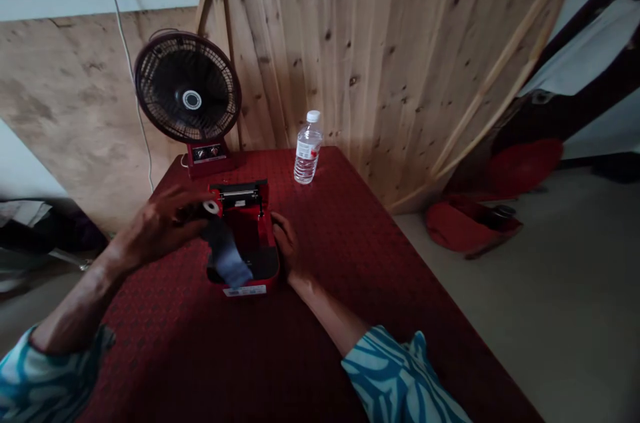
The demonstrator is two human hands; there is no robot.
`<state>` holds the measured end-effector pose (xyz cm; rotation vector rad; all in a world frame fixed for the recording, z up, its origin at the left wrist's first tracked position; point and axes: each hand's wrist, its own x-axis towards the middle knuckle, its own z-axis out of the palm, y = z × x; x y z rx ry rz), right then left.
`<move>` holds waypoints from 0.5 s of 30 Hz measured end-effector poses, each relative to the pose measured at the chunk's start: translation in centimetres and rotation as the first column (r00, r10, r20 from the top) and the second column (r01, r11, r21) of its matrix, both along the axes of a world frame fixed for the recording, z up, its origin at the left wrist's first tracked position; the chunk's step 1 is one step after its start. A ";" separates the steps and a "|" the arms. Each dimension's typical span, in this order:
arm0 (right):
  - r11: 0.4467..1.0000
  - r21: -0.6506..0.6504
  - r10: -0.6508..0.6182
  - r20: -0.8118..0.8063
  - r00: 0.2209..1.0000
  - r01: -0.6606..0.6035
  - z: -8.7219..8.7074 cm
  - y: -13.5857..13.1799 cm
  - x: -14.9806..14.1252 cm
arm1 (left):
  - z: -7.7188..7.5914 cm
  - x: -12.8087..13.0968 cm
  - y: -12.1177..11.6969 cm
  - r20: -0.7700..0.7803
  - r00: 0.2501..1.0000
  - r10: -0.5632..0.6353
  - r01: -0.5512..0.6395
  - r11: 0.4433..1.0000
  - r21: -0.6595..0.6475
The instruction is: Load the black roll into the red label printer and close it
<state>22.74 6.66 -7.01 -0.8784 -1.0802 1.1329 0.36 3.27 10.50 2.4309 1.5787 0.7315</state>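
Note:
A small red sewing machine (245, 223) stands on the middle of the table, with a black top section and a white spool (211, 207) at its left end. A dark cloth (225, 253) hangs across its front, its lower end lit blue-grey. My left hand (160, 223) reaches over from the left, fingers spread, with the fingertips at the spool and the cloth's upper edge. Whether they grip anything is hidden. My right hand (286, 246) curls against the machine's right side.
The table has a red patterned cover (350, 243). At its far edge stand a dark red desk fan (187, 90) with a white cable and a plastic water bottle (307, 148). Wooden boards rise behind. Red cushions (470, 226) lie on the floor at right.

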 end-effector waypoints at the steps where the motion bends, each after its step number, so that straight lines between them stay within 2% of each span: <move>1: 1.000 -0.004 0.002 -0.004 1.000 -0.002 -0.1 0.0 0.0 | 0.2 -0.8 0.5 0.030 0.996 0.084 -0.084 0.996 0.005; 3: 1.000 -0.008 0.014 -0.004 1.000 -0.014 -0.3 0.2 0.0 | -0.1 -2.1 2.1 0.065 0.967 0.247 -0.247 0.969 -0.017; 5: 1.000 -0.002 0.014 0.012 1.000 -0.014 -0.6 0.3 0.0 | -1.2 -2.8 4.2 0.042 0.945 0.325 -0.321 0.943 -0.083; 10: 1.000 0.026 -0.011 0.056 0.998 0.010 -0.8 0.3 0.2 | -5.3 -2.2 8.5 -0.160 0.935 0.315 -0.340 0.926 -0.163; 15: 1.000 0.003 -0.005 0.057 0.998 0.005 -0.6 0.3 0.2 | -8.1 -1.8 9.9 -0.203 0.922 0.330 -0.365 0.915 -0.171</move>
